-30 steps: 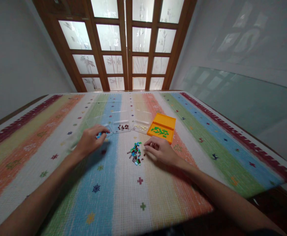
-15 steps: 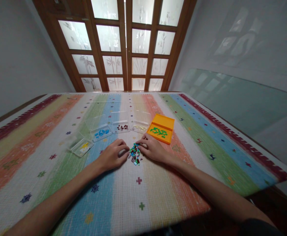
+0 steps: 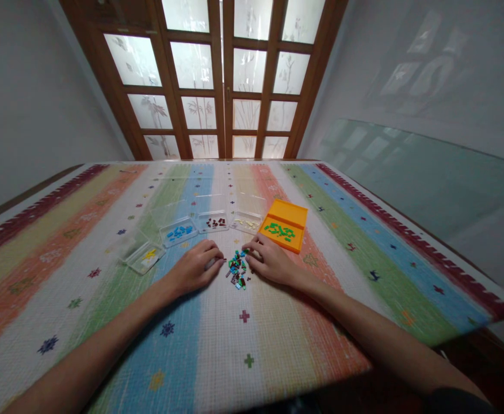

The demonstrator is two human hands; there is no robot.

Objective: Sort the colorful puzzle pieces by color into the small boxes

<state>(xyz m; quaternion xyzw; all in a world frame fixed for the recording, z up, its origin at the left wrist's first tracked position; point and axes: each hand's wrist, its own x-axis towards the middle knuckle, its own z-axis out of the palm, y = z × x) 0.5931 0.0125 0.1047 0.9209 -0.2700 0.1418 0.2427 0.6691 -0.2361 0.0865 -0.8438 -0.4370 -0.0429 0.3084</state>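
A small heap of mixed coloured pieces (image 3: 237,270) lies on the striped tablecloth (image 3: 217,339) between my hands. My left hand (image 3: 197,267) rests just left of the heap, fingers curled with the tips at its edge. My right hand (image 3: 267,261) sits just right of it, fingers pinched at the heap's top. What either hand holds is too small to see. Behind them stand a clear box with blue pieces (image 3: 178,232), a clear box with dark red pieces (image 3: 212,222), one with pale pieces (image 3: 245,222), and an orange box with green pieces (image 3: 283,226).
A clear box with yellow pieces (image 3: 142,257) sits at the left, lid open. Wooden glazed doors (image 3: 230,75) stand behind the table. The table's right edge (image 3: 472,276) runs close to a glass panel and wall.
My left hand left the blue-piece box and came right to the heap. My right hand shifted slightly towards the heap's top.
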